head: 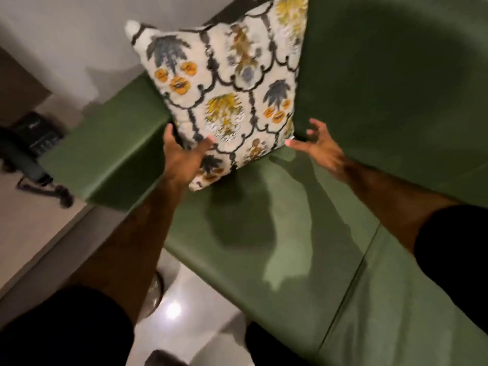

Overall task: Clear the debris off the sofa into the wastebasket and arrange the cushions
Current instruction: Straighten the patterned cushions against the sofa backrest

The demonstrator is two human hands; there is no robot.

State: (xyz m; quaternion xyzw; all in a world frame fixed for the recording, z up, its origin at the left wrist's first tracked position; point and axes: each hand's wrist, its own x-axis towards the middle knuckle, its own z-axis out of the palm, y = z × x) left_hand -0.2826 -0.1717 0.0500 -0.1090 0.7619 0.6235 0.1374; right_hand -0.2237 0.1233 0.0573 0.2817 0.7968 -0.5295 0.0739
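A white cushion (227, 88) patterned with blue palms, yellow plants and orange flowers stands tilted in the corner of the green sofa (277, 233), leaning against the backrest. My left hand (182, 154) is at the cushion's lower left edge, thumb on its front and fingers reaching behind it. My right hand (319, 143) hovers just off the cushion's lower right corner, fingers spread and curled, holding nothing. No debris shows on the seat.
The sofa's green armrest (113, 143) runs along the left. Beyond it, a side table (31, 215) carries a dark desk telephone (31, 143) with a coiled cord. Pale glossy floor (184, 313) shows below the seat edge.
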